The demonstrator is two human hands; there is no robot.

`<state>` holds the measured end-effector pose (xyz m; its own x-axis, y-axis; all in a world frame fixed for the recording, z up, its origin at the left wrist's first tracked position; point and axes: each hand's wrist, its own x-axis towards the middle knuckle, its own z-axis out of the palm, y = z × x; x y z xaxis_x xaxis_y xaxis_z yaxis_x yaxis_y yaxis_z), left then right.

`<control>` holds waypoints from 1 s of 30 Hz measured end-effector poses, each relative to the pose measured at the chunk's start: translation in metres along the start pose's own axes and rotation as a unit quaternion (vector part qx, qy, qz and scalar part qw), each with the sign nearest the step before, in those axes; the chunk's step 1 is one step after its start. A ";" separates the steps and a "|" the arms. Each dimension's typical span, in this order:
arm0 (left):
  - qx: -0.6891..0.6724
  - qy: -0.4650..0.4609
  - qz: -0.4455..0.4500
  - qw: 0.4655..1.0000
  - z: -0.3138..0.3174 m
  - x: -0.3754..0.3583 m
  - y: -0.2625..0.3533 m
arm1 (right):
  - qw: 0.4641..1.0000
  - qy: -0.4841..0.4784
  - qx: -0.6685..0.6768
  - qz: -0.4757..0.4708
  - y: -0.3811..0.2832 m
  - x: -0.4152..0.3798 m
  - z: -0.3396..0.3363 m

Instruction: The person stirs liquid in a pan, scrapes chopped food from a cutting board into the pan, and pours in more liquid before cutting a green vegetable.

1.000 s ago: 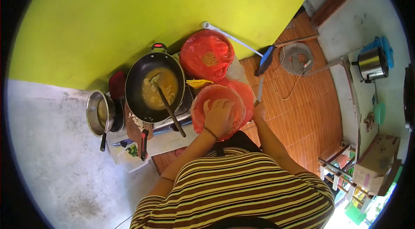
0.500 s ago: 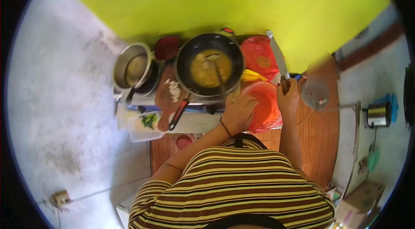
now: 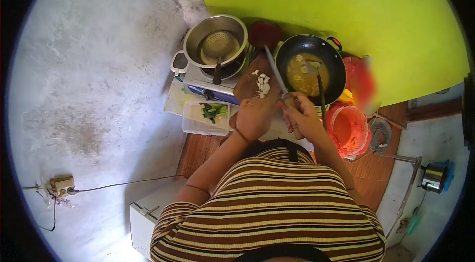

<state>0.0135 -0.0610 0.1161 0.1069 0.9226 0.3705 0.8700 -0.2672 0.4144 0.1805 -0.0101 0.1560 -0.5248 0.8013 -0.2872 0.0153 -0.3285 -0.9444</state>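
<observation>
My right hand (image 3: 308, 122) is closed round the handle of a long kitchen knife (image 3: 275, 70). The blade points up and away, between the wok and the wooden cutting board (image 3: 245, 85). Back side up, my left hand (image 3: 255, 119) lies over the board's near end, beside the knife handle; its fingers are mostly hidden. Chopped white pieces (image 3: 262, 85) rest on the board just beyond it. Right of the blade, the black wok (image 3: 283, 64) holds yellowish food in liquid, with a long-handled turner (image 3: 320, 89) standing in it.
A steel pot (image 3: 190, 47) with a skimmer (image 3: 218, 44) sits on the stove (image 3: 198, 81) at left. Below is a plastic container (image 3: 190, 126) with green leaves. A red bag-lined bucket (image 3: 366, 136) stands right of the wok. A lime-green wall (image 3: 341, 0) rises behind.
My right hand has brought the knife from beyond the red bucket leftward to the board. My left hand has left the wok's front for the board. The view has shifted left.
</observation>
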 end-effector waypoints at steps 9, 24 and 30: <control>0.010 -0.162 -0.251 0.954 0.076 -0.072 -0.129 | 0.980 0.007 0.074 0.184 0.074 0.029 0.059; -0.051 -0.242 -0.297 0.922 0.086 -0.064 -0.150 | 0.870 0.022 -0.488 0.063 0.090 0.039 0.088; -0.037 -0.196 -0.265 0.943 0.102 -0.077 -0.155 | 0.867 0.001 -0.496 0.055 0.087 0.030 0.085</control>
<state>-0.0811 -0.0627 -0.0616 -0.1511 0.9600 -0.2359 0.8163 0.2558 0.5179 0.0936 -0.0574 0.0785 -0.4723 0.7934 -0.3840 0.7894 0.1869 -0.5847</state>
